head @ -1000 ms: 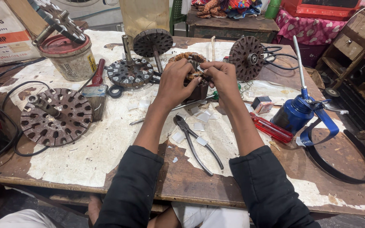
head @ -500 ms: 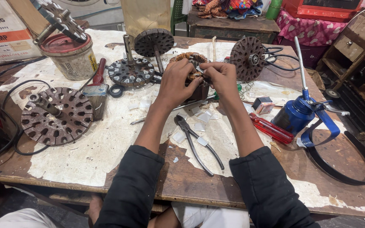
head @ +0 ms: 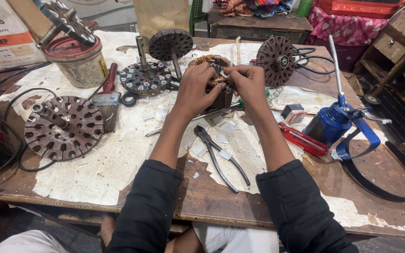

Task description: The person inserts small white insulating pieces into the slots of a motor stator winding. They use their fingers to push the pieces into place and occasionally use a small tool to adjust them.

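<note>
Both hands work on a round motor stator with copper windings (head: 212, 62) standing near the middle back of the workbench. My left hand (head: 197, 89) grips its near left side, fingers curled over the windings. My right hand (head: 245, 80) pinches at the top right of the coil, fingertips meeting the left hand's. Much of the stator is hidden behind the hands. Bare pliers (head: 221, 157) lie on the white paper just in front of my forearms.
Rusty fan rotors lie at the left (head: 64, 126), back middle (head: 145, 77) and back right (head: 275, 61). A paint tin (head: 77, 61), a brush (head: 108, 96), a red screwdriver (head: 303, 139), a blue oil can (head: 333, 122) and a black belt (head: 390, 180) surround the work.
Both hands stay on the stator with only small finger shifts. Nothing else on the bench has moved.
</note>
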